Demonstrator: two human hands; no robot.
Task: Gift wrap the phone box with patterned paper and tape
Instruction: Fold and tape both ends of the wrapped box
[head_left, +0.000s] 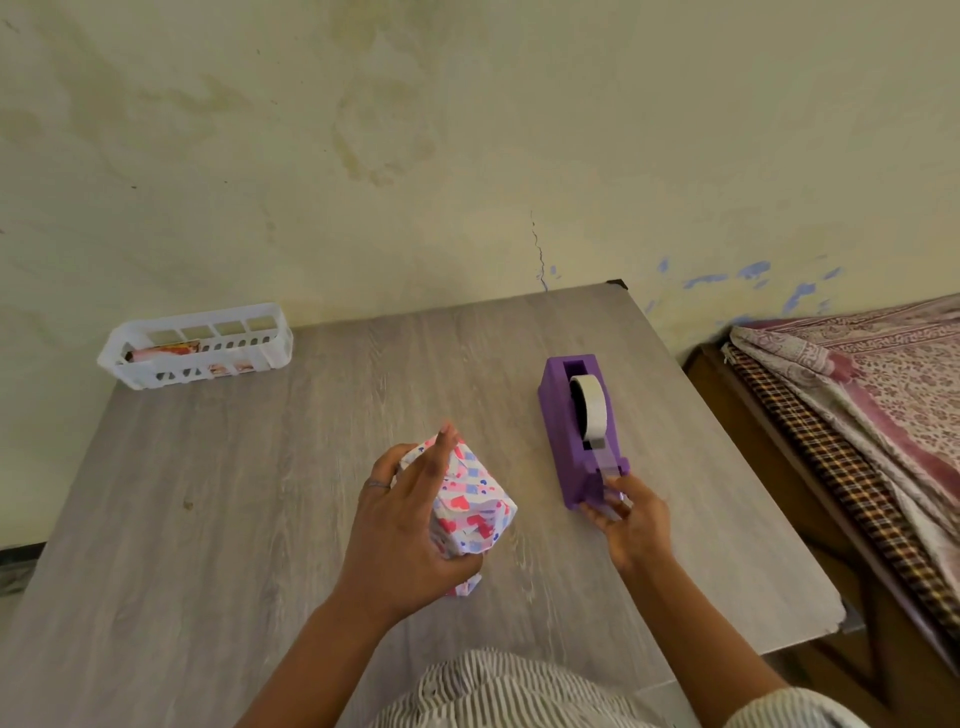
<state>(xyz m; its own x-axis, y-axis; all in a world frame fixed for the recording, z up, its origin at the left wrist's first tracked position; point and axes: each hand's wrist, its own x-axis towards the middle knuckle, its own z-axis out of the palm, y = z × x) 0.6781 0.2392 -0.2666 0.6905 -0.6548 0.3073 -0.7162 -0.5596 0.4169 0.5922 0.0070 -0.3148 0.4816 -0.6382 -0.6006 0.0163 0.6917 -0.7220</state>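
The left hand (402, 525) gripped the small box wrapped in white paper with pink hearts and blue squares (475, 501), holding it upright on the grey wood-grain table (234, 493), fingers curled round its side. Just to its right stood the purple plastic tape dispenser with a whitish roll (579, 431). The right hand (631, 522) pinched the clear tape strip (609, 470) at the dispenser's near end. A white slotted plastic basket (195, 345) sat at the far left corner, against the wall.

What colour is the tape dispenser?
Purple; the tape dispenser shows clearly in the head view, holding a whitish roll.
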